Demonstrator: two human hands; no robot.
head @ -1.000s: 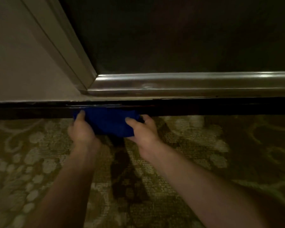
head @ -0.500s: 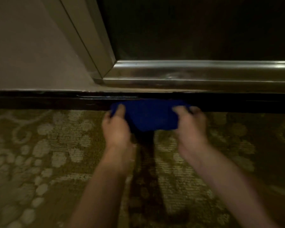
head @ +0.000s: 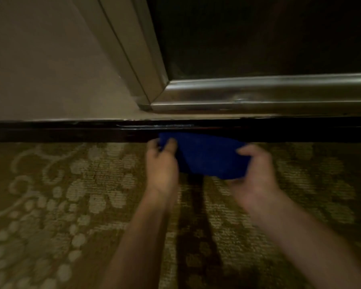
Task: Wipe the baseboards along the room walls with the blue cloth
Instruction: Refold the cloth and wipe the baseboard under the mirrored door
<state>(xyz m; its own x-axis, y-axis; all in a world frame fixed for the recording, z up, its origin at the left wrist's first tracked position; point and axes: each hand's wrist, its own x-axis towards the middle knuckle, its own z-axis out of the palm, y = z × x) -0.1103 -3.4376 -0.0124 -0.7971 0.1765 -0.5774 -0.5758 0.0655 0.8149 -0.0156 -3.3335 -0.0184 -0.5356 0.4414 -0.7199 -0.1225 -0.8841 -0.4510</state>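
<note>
Your two hands hold the blue cloth (head: 208, 156) at the centre of the frame, its upper edge against the dark baseboard (head: 71, 134) that runs across the middle. Your left hand (head: 162, 165) pinches the cloth's left end between thumb and fingers. Your right hand (head: 255, 176) grips the right end, thumb on top, fingers curled under. The patterned carpet (head: 61, 205) fills the lower half. A metal-framed dark panel (head: 258, 34) sits at upper right, a beige wall (head: 40, 59) at upper left.
</note>
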